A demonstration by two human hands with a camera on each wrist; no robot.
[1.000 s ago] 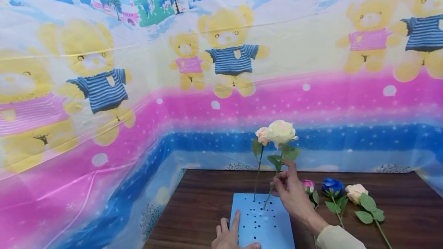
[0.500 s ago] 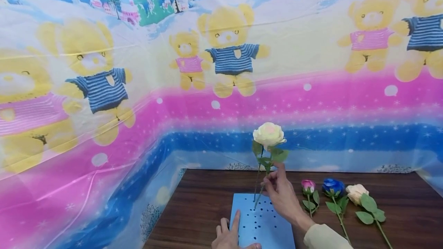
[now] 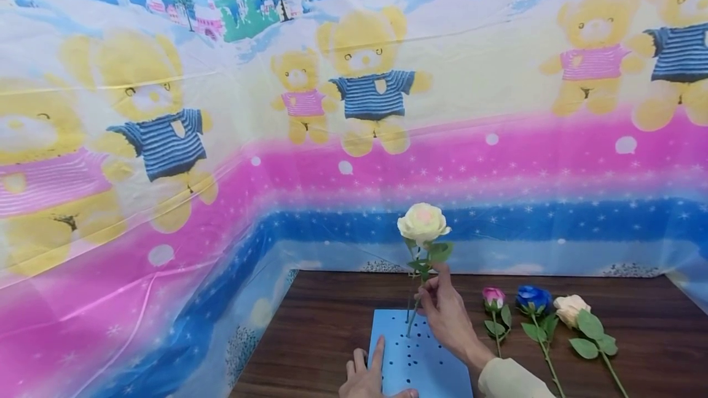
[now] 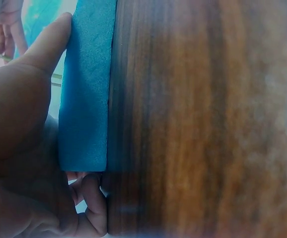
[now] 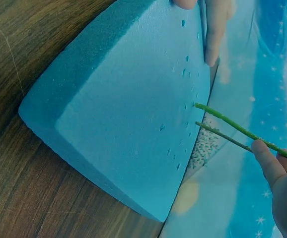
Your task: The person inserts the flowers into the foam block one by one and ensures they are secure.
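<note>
The light blue foam block [image 3: 395, 349], dotted with small holes, lies flat on the table. My right hand [image 3: 450, 318] pinches the green stem [image 5: 228, 121] of a white rose [image 3: 423, 223] with a pale pink centre. Its lower end meets a hole, though how deep it sits I cannot tell. Close behind, a thinner stem [image 5: 223, 134] stands in the block; the peach rose on it is hidden by the white one. My left hand [image 3: 365, 379] presses the block's near left side, index finger straight along the edge, thumb on top and the other fingers bent beside it.
Right of the block lie a pink rose [image 3: 494, 297], a blue rose [image 3: 533, 298] and a cream rose [image 3: 571, 309], stems toward me. A printed bear curtain [image 3: 343, 201] closes off the table's [image 3: 310, 324] back edge and left side.
My right hand has moved left with the white rose, which now stands more upright and slightly lower, covering the peach rose. My left hand and the block have stayed put.
</note>
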